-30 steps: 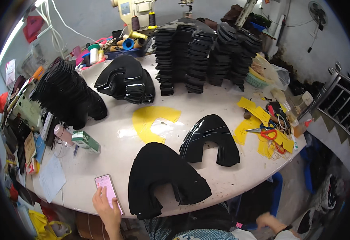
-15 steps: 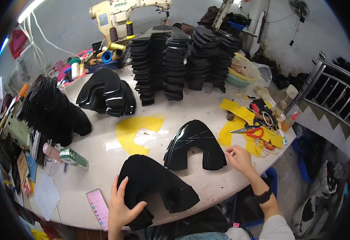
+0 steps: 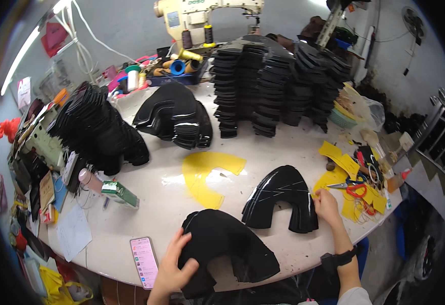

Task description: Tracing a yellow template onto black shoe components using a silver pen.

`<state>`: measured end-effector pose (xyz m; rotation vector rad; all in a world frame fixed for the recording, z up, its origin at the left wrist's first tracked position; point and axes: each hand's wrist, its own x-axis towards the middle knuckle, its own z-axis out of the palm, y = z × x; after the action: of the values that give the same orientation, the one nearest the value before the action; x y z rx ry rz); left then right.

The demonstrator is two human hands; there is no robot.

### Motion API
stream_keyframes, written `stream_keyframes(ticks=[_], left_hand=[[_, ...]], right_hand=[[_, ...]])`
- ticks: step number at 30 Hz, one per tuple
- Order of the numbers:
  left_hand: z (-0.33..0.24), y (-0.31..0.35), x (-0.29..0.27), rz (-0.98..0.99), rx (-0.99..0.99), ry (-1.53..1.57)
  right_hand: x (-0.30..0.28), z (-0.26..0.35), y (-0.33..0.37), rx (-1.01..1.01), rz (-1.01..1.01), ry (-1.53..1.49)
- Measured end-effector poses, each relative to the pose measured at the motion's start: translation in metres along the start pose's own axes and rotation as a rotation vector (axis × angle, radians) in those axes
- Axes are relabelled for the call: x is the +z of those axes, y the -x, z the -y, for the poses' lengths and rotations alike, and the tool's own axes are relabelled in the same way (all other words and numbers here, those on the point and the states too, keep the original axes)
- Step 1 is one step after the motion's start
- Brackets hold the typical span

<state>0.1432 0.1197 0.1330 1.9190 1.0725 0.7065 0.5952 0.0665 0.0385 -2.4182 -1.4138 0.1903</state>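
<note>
My left hand [image 3: 178,265] lies with fingers and thumb spread on the left side of a matte black arch-shaped piece [image 3: 222,231] near the table's front edge. To the right and farther back sits a small stack of glossy black arch-shaped pieces [image 3: 279,190], with thin pale lines drawn across the top one. My right hand [image 3: 327,207] is at that stack's right edge, its thumb and fingers drawn together. Whatever is between those fingertips is too small to make out. Behind both lies a yellow curved template [image 3: 198,178], flat on the table.
Tall stacks of black pieces [image 3: 232,86] stand at the back, with more stacks [image 3: 95,127] at left. Scissors [image 3: 352,189] lie among yellow scraps at right. A phone [image 3: 144,262], a green box [image 3: 120,194] and a pink bottle [image 3: 89,179] are at left. Behind stands a sewing machine [image 3: 197,20].
The whole view has shifted, so the table's things appear farther right. My left hand stays on the matte piece. My right fingertips remain by the glossy stack's right edge, slightly closer in.
</note>
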Motion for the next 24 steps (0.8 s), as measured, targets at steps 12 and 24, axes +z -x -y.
stream_keyframes(ticks=[12, 24], left_hand=[[0.126, -0.154, 0.015, -0.194, -0.127, -0.439], [0.129, -0.161, 0.020, 0.164, 0.368, -0.585]], right_hand=[[-0.045, 0.050, 0.025, -0.241, -0.346, -0.210], [-0.054, 0.103, 0.088, -0.358, -0.013, -0.357]])
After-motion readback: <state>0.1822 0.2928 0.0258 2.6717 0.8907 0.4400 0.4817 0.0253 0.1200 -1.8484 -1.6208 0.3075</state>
